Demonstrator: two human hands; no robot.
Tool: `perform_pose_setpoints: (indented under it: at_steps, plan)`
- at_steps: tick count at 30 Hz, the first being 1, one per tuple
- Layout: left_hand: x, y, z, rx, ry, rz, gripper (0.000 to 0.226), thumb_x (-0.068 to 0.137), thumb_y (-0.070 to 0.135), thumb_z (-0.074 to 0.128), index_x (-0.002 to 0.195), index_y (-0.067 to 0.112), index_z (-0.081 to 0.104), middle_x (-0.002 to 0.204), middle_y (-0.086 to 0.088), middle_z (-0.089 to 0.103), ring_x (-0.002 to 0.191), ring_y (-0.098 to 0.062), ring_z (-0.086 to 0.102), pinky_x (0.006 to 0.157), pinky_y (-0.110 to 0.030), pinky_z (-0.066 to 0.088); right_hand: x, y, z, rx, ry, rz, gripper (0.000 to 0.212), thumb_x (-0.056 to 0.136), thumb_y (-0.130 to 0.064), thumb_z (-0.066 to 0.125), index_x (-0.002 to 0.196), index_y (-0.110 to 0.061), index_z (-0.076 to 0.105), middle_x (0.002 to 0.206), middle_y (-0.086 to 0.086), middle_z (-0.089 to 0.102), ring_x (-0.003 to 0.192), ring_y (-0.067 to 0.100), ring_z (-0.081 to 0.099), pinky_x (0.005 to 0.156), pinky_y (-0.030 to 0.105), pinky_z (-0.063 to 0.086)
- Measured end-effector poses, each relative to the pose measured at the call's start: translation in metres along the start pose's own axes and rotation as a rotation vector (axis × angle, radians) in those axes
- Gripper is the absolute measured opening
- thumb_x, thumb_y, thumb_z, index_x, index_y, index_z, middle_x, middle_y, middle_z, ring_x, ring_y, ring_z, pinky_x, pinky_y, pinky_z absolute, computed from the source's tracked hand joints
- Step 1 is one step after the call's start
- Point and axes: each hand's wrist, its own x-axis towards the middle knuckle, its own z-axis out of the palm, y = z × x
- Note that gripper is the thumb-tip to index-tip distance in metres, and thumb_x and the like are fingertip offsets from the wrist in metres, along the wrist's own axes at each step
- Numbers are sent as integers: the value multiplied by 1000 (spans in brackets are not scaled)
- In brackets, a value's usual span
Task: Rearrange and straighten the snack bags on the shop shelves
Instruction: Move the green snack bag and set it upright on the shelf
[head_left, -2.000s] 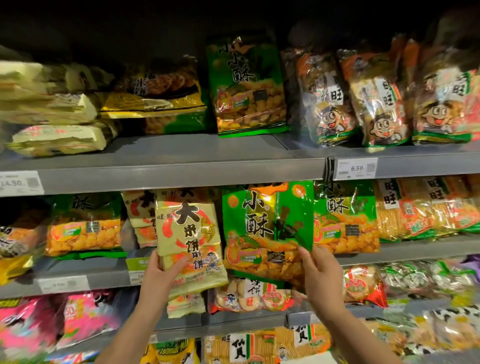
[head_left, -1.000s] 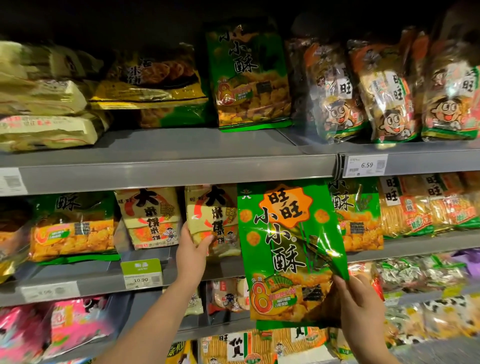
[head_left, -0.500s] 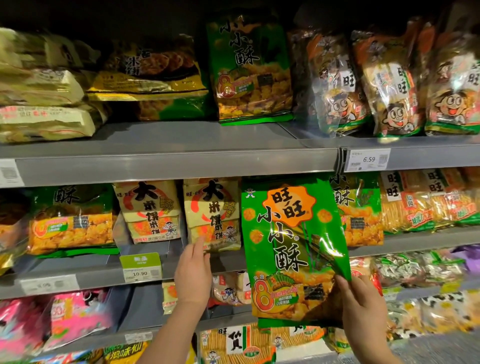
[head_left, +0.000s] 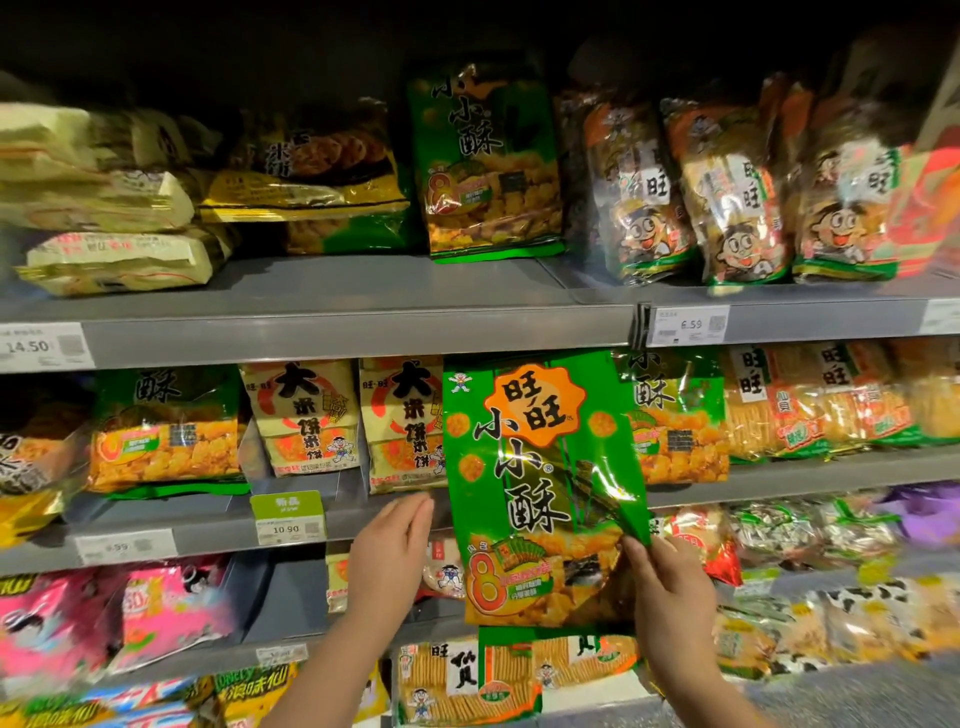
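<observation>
Right hand (head_left: 670, 592) pinches the lower right edge of a large green snack bag (head_left: 540, 483), fingers closed on the foil; the bag stands upright in front of the middle shelf (head_left: 197, 525), clear of the other stock. Left hand (head_left: 387, 553) is loosely open and holds nothing, fingers extended, fingertips at the front edge of the middle shelf, just left of the held bag. Directly above the left hand stand two cream rice-cracker bags (head_left: 353, 421), upright, side by side. Left of that hand, a green-topped price tag (head_left: 287, 517) hangs on the shelf edge. Behind and right of the held bag stands a matching green bag (head_left: 675, 415). Above the right hand, a white price label (head_left: 688, 325) sits on the upper shelf (head_left: 363, 312).
</observation>
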Motion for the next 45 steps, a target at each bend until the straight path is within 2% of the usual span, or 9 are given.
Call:
perform_pose_setpoints:
  at_steps: [10, 13, 20, 24, 28, 31, 34, 39, 45]
  plan:
    - [-72, 86, -40, -115, 64, -138, 8, 88, 32, 56, 85, 29, 49, 74, 19, 56, 72, -9, 57, 60, -20, 42, -25, -28, -40, 99, -34, -36, 33, 92, -15, 53, 60, -8, 51, 67, 7, 49, 67, 23, 45, 61, 36, 33]
    - [-84, 100, -52, -116, 95, -136, 21, 88, 33, 57, 71, 26, 47, 61, 7, 56, 60, -14, 55, 58, -35, 43, -37, -39, -61, 165, -12, -76, 33, 91, -13, 55, 59, -17, 50, 67, 3, 49, 67, 18, 46, 61, 29, 34]
    - [-67, 152, -99, -106, 195, -9, 33, 87, 29, 58, 60, 16, 44, 44, 2, 36, 44, -13, 35, 47, -28, 24, -16, -89, -87, 251, -6, -216, 40, 92, -15, 53, 55, -17, 38, 61, 1, 41, 61, 16, 37, 57, 25, 27]
    - [-28, 168, -130, -97, 286, 10, 27, 87, 31, 58, 68, 13, 54, 58, -5, 59, 57, -24, 56, 51, -34, 39, 12, -130, -79, 235, 11, -264, 43, 93, -17, 53, 54, -14, 34, 59, 3, 38, 59, 18, 34, 56, 32, 25]
    - [16, 188, -149, -88, 263, 44, 12, 89, 36, 54, 85, 25, 53, 78, 12, 61, 77, -12, 59, 66, -36, 48, 48, -167, -63, 357, 40, -194, 44, 93, -20, 52, 53, -13, 35, 57, 4, 40, 57, 18, 36, 56, 35, 24]
    - [47, 199, -152, -116, 165, 101, 37, 88, 34, 58, 122, 24, 46, 102, 19, 48, 94, 0, 46, 65, -14, 39, 80, -195, -53, 413, 82, -181, 43, 93, -19, 51, 54, -14, 34, 57, 5, 38, 57, 18, 35, 54, 35, 23]
    - [75, 193, -147, -65, 72, 141, 64, 87, 27, 61, 141, 26, 26, 112, 18, 48, 100, -2, 48, 72, -13, 38, 110, -218, -44, 397, 121, -161, 44, 94, -19, 50, 53, -13, 34, 56, 2, 37, 55, 16, 33, 53, 34, 22]
    - [112, 175, -134, -49, 60, 192, 83, 85, 17, 64, 146, 34, 11, 133, 6, 53, 118, -14, 52, 97, -29, 43, 148, -228, -23, 327, 187, -132, 37, 95, -24, 47, 68, 1, 54, 70, 13, 52, 63, 20, 42, 54, 31, 28]
    - [148, 163, -117, -90, 82, 223, 83, 87, 16, 60, 147, 35, 6, 131, 3, 55, 114, -15, 54, 93, -31, 45, 169, -233, -9, 369, 271, -193, 37, 95, -21, 49, 60, -9, 44, 62, 5, 45, 60, 18, 37, 59, 35, 24]
